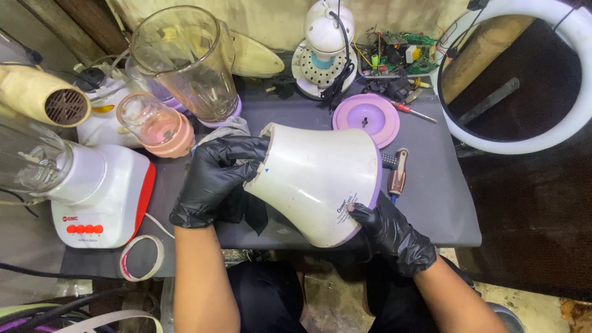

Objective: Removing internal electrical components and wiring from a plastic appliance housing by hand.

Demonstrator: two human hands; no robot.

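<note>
Both gloved hands hold a white blender base [314, 182] tipped on its side above the grey worktop [431, 203].
Left hand [213, 179] is curled round the narrow top end; right hand [391, 233] cups the purple-trimmed bottom edge; the clear jug [182, 61] behind is empty; the small pink-based jar [151, 126] lies empty too.

Both hands are in black disposable gloves, kinda glossy and wrinkly, left glove [213, 179] and right glove [394, 237] each ending right at the wrist. Past the cuffs the forearms are bare, no sleeves showing. Dark trousers [265, 296] down between the arms.
</note>
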